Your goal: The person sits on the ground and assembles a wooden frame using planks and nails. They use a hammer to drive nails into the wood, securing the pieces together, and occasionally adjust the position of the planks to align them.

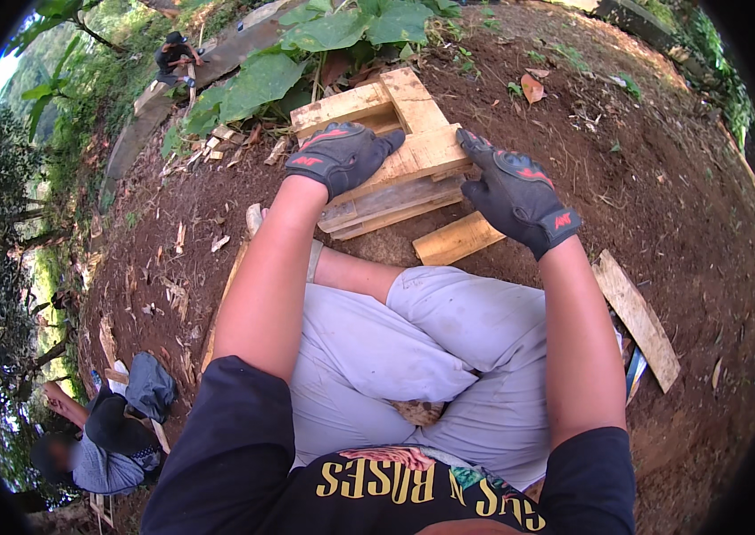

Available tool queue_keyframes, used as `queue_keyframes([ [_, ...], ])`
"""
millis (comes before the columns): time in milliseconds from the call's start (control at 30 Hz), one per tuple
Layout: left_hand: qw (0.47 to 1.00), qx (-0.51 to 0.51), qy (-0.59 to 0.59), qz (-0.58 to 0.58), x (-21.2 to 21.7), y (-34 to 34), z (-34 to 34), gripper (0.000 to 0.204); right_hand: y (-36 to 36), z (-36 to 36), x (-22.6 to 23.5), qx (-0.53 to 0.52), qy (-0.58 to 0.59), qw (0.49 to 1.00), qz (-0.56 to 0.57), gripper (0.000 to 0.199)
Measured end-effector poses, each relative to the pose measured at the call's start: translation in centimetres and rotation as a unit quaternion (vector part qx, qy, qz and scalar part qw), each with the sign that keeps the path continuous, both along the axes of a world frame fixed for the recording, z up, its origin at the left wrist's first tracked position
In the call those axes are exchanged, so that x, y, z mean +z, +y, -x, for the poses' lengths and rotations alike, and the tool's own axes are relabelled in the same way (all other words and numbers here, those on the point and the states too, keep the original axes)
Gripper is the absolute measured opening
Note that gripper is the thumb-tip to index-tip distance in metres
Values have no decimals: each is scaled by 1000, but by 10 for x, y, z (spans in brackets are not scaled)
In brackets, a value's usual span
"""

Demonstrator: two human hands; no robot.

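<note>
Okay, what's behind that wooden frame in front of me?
Behind the wooden frame are broad green leaves toward the left and brown soil with a dry leaf toward the right. Soil right against its far side is hidden by the frame itself.

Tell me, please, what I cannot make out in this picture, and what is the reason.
All in the head view:
Palm of the left hand: hidden behind its own gloved back.
Inside of the wooden frame: largely covered by its boards and the left hand.
Blue-and-white object: partly hidden by the plank, so its kind is unclear.
Distant person, upper left: too small to tell what is held.
</note>
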State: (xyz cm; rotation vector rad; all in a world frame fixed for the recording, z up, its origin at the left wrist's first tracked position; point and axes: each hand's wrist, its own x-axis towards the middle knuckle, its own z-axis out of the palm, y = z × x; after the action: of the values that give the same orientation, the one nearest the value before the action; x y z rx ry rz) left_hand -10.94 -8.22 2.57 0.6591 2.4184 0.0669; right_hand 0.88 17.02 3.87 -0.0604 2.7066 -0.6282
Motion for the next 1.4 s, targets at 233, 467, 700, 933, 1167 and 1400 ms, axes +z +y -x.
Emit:
queue_keyframes([
  [233, 1000, -13, 9, 0, -2, 2, -4, 61, 5, 8, 17, -4, -71, 997, 14, 74],
  [467, 1000, -14, 22, -9, -5, -6, -6, 60, 5, 11, 16, -3, -77, 997, 16, 72],
  [700, 1000, -1, 21, -7, 7, 3, -4, 65, 6, 9, 8, -11, -30, 998, 49, 71],
  [933, 998, 22, 55, -2, 10, 15, -10, 67, 12, 13, -6, -6, -2, 998, 65, 61],
  [1167, 988, -28, 119, -100, -30, -6, 3, 56, 1, 28, -28, 15, -23, 999, 33, 46],
  [1400, 982, -24, 130, -137, -29, 3, -1, 46, -12, 28, -49, -50, 52, 997, 41, 47],
])
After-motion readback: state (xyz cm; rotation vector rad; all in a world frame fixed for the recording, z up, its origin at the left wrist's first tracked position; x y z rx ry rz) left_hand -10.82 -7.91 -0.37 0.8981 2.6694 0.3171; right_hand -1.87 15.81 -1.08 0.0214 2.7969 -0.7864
